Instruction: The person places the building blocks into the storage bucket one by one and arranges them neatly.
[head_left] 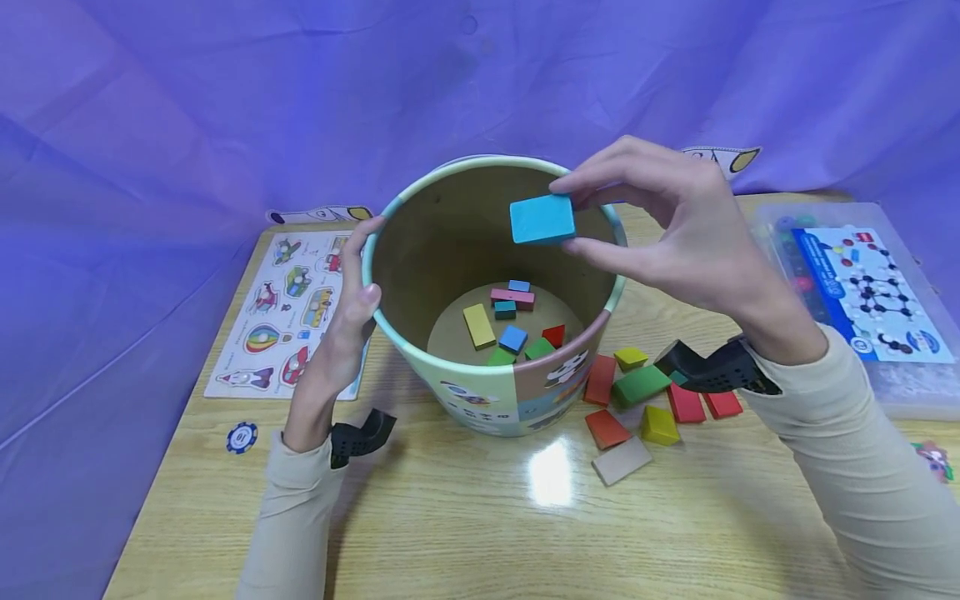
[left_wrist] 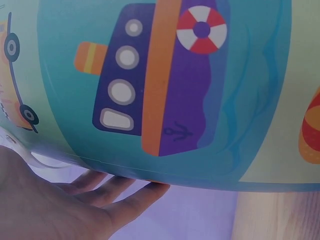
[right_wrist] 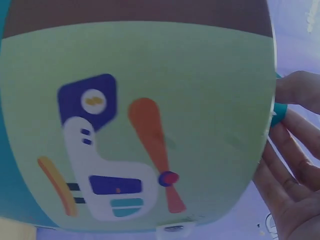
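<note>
My right hand point(head_left: 675, 221) pinches a light blue rectangular block point(head_left: 542, 219) between thumb and fingers, above the right part of the bucket's opening. In the right wrist view that hand point(right_wrist: 295, 165) is partly behind the bucket wall, and just a bit of the block point(right_wrist: 279, 114) shows. The large printed bucket point(head_left: 480, 400) stands upright on the table. My left hand point(head_left: 341, 333) touches its left rim, its fingers fairly straight along the outside in the left wrist view. Inside, on the bottom, lie several coloured blocks, among them a yellow block point(head_left: 478, 326) and a pink one point(head_left: 513, 298).
Loose blocks lie right of the bucket, including a green block point(head_left: 642, 385) and a plain wooden block point(head_left: 622, 461). A picture puzzle board point(head_left: 258, 358) and a poker chip point(head_left: 242, 437) lie left. A clear plastic case point(head_left: 900, 392) stands right. Purple cloth point(head_left: 465, 75) hangs behind.
</note>
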